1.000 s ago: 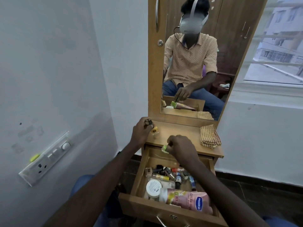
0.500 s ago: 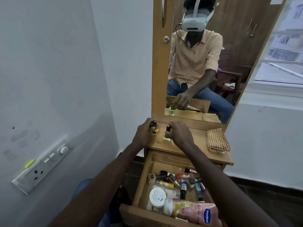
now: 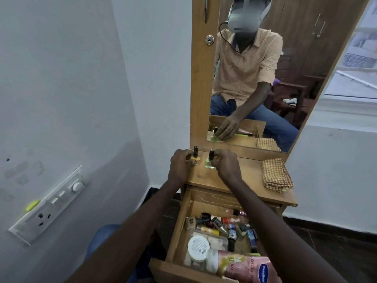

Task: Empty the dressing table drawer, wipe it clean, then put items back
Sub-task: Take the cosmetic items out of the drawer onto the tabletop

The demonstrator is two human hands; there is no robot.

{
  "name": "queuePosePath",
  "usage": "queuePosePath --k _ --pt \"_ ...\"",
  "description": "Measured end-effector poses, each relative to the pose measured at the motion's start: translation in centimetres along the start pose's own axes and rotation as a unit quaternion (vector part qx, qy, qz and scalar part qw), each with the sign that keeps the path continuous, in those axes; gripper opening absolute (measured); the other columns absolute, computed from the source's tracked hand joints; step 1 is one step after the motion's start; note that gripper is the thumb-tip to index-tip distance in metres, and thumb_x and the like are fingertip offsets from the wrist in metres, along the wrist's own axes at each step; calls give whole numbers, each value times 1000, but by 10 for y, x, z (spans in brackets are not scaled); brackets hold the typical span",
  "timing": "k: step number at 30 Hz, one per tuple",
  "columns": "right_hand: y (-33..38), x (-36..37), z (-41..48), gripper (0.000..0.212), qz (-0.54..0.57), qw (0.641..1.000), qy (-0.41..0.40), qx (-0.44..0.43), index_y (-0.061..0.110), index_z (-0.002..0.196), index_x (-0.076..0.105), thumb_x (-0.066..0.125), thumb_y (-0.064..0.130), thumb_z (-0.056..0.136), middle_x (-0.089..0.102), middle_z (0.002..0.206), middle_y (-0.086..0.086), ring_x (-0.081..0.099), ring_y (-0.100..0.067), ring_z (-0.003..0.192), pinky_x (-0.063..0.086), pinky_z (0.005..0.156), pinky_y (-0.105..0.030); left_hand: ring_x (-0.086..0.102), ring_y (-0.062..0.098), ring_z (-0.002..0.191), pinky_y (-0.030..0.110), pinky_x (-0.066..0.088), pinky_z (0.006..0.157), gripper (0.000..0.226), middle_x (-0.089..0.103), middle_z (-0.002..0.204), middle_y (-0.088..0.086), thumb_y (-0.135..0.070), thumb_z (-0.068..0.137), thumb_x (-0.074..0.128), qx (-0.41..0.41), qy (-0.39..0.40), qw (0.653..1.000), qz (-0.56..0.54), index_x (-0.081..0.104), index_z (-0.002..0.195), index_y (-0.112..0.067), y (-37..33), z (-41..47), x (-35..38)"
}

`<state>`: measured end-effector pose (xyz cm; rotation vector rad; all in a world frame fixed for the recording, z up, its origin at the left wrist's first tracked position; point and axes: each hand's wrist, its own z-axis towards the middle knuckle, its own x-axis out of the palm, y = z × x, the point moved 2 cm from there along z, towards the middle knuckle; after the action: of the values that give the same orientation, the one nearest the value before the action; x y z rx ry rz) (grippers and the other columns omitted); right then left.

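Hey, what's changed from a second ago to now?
The right hand carried the green bottle from over the drawer onto the tabletop, standing it beside the yellow bottle, and still holds it. The left hand set the yellow bottle upright. The cloth and the drawer's contents stayed put.

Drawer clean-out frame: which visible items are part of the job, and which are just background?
Job:
- yellow square nail-polish bottle with black cap
- green nail-polish bottle with black cap
- open wooden drawer
- pink Vaseline lotion tube
- white round jar
- folded brown checked cloth
- wooden table top

Background:
- white wall switchboard
- tall mirror
- round metal lock
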<state>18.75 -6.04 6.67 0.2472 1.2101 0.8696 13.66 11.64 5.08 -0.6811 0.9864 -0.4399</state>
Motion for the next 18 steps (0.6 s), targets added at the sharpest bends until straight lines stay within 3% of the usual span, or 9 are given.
queuePosePath --k 7,10,18 --pt "1 20 18 30 37 998 -50 2 21 117 75 80 14 88 74 110 3 65 -11 99 59 80 -32 53 7 100 3 35 75 27 70 120 7 -12 94 73 -15 -49 999 14 74 121 -10 9 23 16" --pt "4 25 22 32 38 997 -66 -5 18 121 73 77 10 90 73 116 1 64 -12 104 48 81 -20 55 7 99 2 34 77 25 71 119 7 -11 95 72 -13 -69 997 16 74 119 -10 12 30 22" --pt "7 34 28 32 41 995 -96 0 15 116 70 77 3 87 69 114 0 60 -10 104 46 83 -18 65 15 103 4 38 78 27 72 117 8 -6 91 75 -29 -85 996 -17 73 117 -11 13 43 26"
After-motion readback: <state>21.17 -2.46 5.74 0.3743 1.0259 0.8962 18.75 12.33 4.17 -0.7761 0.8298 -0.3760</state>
